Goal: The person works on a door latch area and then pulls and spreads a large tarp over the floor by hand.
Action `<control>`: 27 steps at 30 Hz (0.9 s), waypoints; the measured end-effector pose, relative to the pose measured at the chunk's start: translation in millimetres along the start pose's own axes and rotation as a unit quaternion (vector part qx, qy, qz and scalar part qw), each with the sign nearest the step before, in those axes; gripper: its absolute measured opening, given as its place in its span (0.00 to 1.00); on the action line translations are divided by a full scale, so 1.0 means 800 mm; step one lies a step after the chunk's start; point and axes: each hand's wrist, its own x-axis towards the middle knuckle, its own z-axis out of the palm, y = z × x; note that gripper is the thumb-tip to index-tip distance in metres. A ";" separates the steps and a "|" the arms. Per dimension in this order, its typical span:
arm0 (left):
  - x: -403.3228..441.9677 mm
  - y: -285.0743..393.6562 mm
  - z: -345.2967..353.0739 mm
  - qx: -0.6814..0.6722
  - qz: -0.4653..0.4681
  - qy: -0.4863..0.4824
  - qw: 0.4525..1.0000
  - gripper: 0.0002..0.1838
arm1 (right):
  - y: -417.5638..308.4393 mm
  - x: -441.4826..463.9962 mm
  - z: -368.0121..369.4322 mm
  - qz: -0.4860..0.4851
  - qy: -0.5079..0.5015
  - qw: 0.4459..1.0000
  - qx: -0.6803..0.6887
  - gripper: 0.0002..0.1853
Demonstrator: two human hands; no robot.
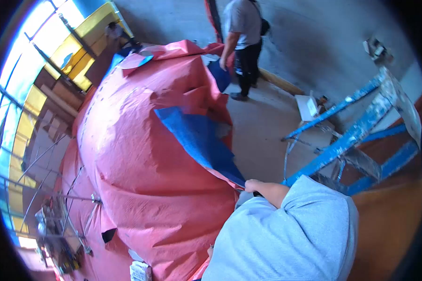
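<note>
A large red tarp [140,140] with a blue underside [197,136] is draped over a bulky, hidden shape. At its right edge, where a blue fold narrows to a corner, my right hand [253,186] is closed on the tarp. Only a small part of my left hand [210,252] shows beside the lower tarp edge, past the grey shirt; its fingers are hidden.
A paint-spattered blue ladder [361,136] stands at the right. Another person [244,28] stands behind the tarp, a hand at its far edge. A second person [115,35] is at the far left. Metal rods [42,187] stand at the left; a white bag [140,271] lies below.
</note>
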 end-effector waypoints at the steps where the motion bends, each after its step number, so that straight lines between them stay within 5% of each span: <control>1: -0.001 0.002 0.001 0.012 -0.008 -0.011 1.000 0.08 | 0.004 -0.011 0.002 0.010 0.012 1.000 0.015 0.20; 10: -0.011 0.028 -0.019 0.006 -0.025 -0.027 0.999 0.07 | 0.067 0.009 0.098 0.045 0.055 0.996 0.047 0.23; 16: -0.017 0.094 -0.028 -0.018 -0.014 0.024 0.999 0.07 | 0.044 -0.010 0.070 0.067 0.027 0.995 0.069 0.21; 18: 0.021 0.064 -0.034 -0.044 0.059 0.002 0.997 0.05 | 0.042 -0.001 0.070 0.051 0.049 0.995 0.064 0.21; 23: 0.045 0.038 -0.025 -0.088 -0.004 0.048 0.995 0.09 | 0.018 -0.019 0.023 0.032 0.023 0.999 0.032 0.18; 25: 0.057 -0.023 -0.021 0.184 0.154 0.024 0.970 0.14 | 0.026 0.011 0.032 -0.040 0.018 0.999 -0.025 0.17; 27: 0.019 -0.027 -0.007 0.106 0.037 0.046 0.993 0.16 | 0.027 0.033 0.040 -0.068 0.038 0.996 -0.048 0.18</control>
